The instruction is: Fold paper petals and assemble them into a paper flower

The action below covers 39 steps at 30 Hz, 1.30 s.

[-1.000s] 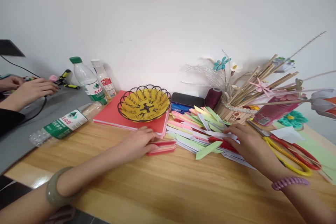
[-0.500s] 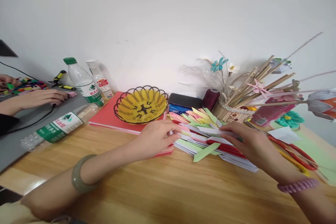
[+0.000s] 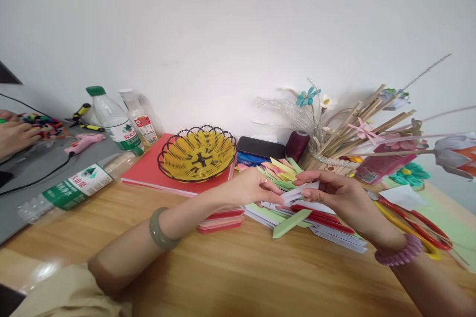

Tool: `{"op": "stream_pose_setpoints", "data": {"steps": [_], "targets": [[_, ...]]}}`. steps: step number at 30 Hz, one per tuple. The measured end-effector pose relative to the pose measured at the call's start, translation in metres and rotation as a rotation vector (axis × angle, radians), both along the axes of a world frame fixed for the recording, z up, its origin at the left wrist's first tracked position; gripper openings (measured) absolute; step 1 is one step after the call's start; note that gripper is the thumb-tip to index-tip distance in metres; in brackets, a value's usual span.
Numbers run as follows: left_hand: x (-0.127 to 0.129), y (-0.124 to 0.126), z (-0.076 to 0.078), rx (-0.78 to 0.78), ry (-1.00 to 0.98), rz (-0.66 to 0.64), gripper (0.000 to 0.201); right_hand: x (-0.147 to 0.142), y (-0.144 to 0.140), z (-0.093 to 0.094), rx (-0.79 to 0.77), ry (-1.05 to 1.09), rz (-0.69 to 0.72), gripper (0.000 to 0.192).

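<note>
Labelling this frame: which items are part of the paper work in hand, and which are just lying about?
In hand:
- left hand and right hand pinching a white folded strip
- pile of coloured folded strips
- red-pink stack

Lying about:
- yellow basket
- water bottles
- scissors
- thread spool

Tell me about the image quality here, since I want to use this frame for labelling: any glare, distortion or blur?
Head view: wide-angle bending curves the wooden table edge and stretches the corners; a bright glare patch sits on the table at lower left; light is soft and even, shadows faint. The left hand and right hand, holding a white paper strip, are fairly sharp; the far-right paper flower is smeared.
</note>
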State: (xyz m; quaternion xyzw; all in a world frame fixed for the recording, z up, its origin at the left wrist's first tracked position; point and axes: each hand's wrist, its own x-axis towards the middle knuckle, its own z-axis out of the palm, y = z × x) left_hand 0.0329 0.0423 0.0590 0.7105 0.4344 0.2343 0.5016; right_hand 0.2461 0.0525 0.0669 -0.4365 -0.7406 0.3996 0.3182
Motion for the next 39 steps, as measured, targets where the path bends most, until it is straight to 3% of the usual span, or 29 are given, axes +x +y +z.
{"op": "stream_pose_setpoints", "data": {"steps": [3, 5, 9, 11, 14, 20, 27, 31, 35, 39], "targets": [[-0.002, 0.001, 0.001, -0.211, -0.156, 0.013, 0.030, 0.004, -0.001, 0.000, -0.056, 0.034, -0.018, 0.038], [-0.003, 0.001, 0.005, -0.243, -0.160, 0.008, 0.024, 0.010, 0.001, -0.001, -0.070, 0.023, -0.052, 0.041], [-0.008, 0.002, 0.011, 0.024, 0.032, 0.231, 0.016, 0.026, 0.009, -0.008, 0.006, -0.093, -0.077, 0.040], [-0.011, 0.004, 0.011, 0.081, 0.023, 0.337, 0.011, 0.032, 0.014, -0.014, 0.152, -0.274, -0.061, 0.037], [-0.013, 0.007, 0.011, 0.025, -0.076, 0.372, 0.003, 0.035, 0.017, -0.021, 0.441, -0.518, -0.100, 0.032], [-0.011, 0.011, 0.008, -0.041, -0.157, 0.374, 0.008, 0.010, 0.027, -0.014, 0.722, -0.570, -0.273, 0.032], [-0.011, 0.011, 0.012, -0.098, -0.228, 0.342, 0.020, -0.027, 0.056, -0.015, 0.743, -0.610, -0.172, 0.019], [-0.014, 0.013, 0.009, -0.090, -0.295, 0.317, 0.023, -0.024, 0.049, -0.009, 0.768, -0.523, -0.195, 0.019], [-0.014, 0.013, 0.007, -0.137, -0.328, 0.300, 0.021, -0.018, 0.029, 0.009, 0.787, -0.389, -0.277, 0.019], [-0.012, 0.010, 0.011, -0.163, -0.326, 0.300, 0.023, -0.015, 0.008, 0.027, 0.528, -0.066, -0.364, 0.014]]}}
